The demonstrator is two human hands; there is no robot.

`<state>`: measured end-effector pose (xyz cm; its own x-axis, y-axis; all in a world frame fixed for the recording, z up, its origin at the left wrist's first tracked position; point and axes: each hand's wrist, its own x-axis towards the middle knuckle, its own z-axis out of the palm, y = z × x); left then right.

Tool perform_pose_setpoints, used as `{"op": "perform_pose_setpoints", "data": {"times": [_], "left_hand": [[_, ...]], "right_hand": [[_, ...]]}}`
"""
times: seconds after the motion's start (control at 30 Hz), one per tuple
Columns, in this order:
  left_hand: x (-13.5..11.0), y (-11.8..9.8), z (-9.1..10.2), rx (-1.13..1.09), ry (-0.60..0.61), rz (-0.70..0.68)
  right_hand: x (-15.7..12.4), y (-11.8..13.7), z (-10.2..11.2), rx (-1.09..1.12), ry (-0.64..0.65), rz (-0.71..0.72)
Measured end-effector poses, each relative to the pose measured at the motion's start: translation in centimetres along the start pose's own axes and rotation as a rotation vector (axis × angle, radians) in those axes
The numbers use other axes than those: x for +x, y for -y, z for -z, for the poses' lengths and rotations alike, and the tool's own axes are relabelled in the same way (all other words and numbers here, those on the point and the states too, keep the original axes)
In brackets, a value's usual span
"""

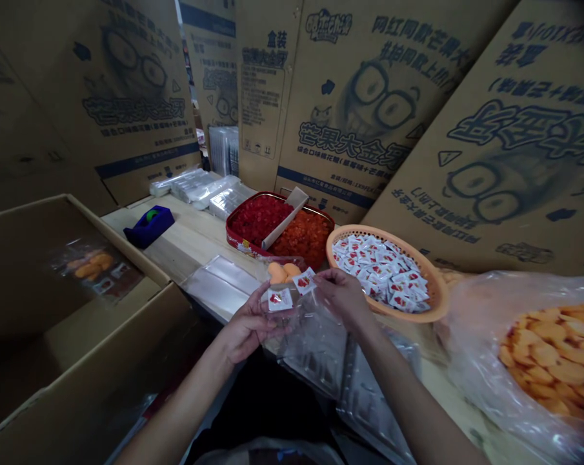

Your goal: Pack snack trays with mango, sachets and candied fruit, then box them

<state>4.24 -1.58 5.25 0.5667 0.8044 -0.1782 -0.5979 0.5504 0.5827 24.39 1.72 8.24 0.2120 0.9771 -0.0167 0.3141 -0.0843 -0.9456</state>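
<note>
My left hand (250, 326) is closed around the near end of a clear plastic tray (292, 302). Two or so orange candies (282, 272) lie in the tray's far part, and a white sachet (280, 299) with a red print rests at its near left. Between the fingertips of my right hand (342, 294) is a second white sachet (304, 281), held over the tray's right side. Close beyond the right hand stands an orange plastic basket (439, 298) heaped with the same sachets (381, 268).
Stacked clear trays (315, 349) lie below my hands. Behind them stands a red tin (231, 236) of red and orange pieces. A bag of orange candies (553, 355) sits right, an open carton (73, 349) left, a blue tape dispenser (149, 226) beyond it. Printed cartons (340, 97) wall the back.
</note>
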Motion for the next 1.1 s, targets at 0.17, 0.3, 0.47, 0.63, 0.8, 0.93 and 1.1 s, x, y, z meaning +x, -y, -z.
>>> {"op": "perform_pose_setpoints", "data": {"times": [0.17,0.3,0.47,0.63,0.8,0.93,1.1], "left_hand": [[-0.4,0.1,0.1,-0.02,-0.088,-0.061],[-0.7,0.1,0.8,-0.021,-0.104,-0.096],[-1.6,-0.4,2.2,-0.043,-0.135,-0.088],[-2.6,-0.9,3.7,-0.086,-0.169,-0.105],[-2.8,-1.8,4.9,-0.084,-0.207,-0.137],[-2.5,-2.7,5.5,-0.083,-0.243,-0.19],[-1.6,-3.2,5.8,-0.074,-0.274,-0.23]], "right_hand": [[-0.7,-0.9,-1.4,-0.159,-0.052,0.009],[-1.3,-1.0,-2.5,-0.331,-0.026,0.167],[1.4,-0.9,-2.2,-0.395,-0.058,0.329],[7.8,-0.7,-2.8,-0.848,0.089,0.208],[12.2,-1.2,-4.6,-1.009,0.23,0.12],[13.3,-2.2,-4.8,-0.998,0.258,0.084],[13.5,-3.5,-4.1,-0.888,0.163,0.101]]}}
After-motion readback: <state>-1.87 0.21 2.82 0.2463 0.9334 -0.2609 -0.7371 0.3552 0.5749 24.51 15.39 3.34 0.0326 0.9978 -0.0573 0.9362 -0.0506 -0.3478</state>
